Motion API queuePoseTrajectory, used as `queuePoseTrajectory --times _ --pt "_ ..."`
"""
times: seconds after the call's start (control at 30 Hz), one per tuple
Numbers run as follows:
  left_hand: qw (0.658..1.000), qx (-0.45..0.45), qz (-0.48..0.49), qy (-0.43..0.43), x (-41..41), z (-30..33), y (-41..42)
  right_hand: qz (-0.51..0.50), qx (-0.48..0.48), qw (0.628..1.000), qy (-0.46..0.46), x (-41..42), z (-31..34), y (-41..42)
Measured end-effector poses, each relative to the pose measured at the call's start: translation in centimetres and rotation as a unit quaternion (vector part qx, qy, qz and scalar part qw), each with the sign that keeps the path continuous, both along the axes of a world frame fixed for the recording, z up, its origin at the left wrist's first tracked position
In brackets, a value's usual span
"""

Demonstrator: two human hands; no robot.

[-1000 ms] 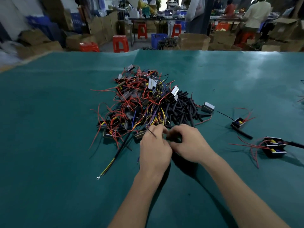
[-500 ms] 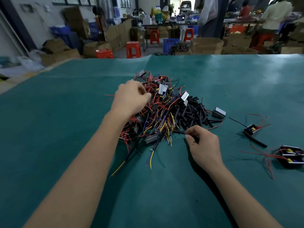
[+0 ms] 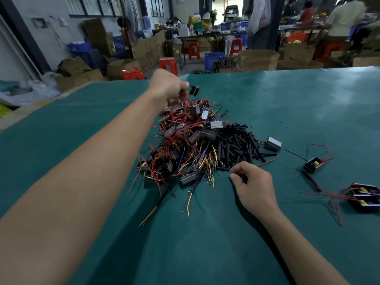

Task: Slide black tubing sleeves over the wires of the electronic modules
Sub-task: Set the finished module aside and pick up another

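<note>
Green table [image 3: 308,95] runs bare from the module pile [image 3: 185,140] to its far edge and toward the camera. Left hand [image 3: 167,89], above the pile's far side, fingers curled, pinches red wires with one small module [image 3: 194,90] dangling. Right hand [image 3: 254,186], at the pile's near-right edge, fingers curled; whether it holds a sleeve I cannot tell. Black sleeves [image 3: 240,145] heap against the pile's right side. Right of the pile: one loose module [image 3: 273,144], one sleeved module [image 3: 313,164], two together [image 3: 365,197].
</note>
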State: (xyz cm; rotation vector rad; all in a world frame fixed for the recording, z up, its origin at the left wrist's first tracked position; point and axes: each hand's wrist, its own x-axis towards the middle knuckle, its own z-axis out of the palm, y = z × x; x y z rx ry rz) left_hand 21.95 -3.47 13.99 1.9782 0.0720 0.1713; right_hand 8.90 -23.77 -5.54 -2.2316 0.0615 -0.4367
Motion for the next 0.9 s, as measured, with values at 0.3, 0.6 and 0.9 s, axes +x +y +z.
queuePoseTrajectory --times 0.3,0.6,0.9 --pt "0.969 -0.243 -0.048 0.016 -0.3 5.8 -0.5 0.0 0.0 1.0 0.012 0.1 -0.1 0.0" --pt "0.952 -0.267 -0.108 -0.101 -2.2 9.4 -1.4 -0.008 0.039 0.999 -0.008 0.2 -0.2 -0.2" --pt "0.978 -0.148 -0.108 -0.096 -2.7 7.0 -4.1 0.005 0.057 0.998 -0.012 0.2 -0.1 -0.3"
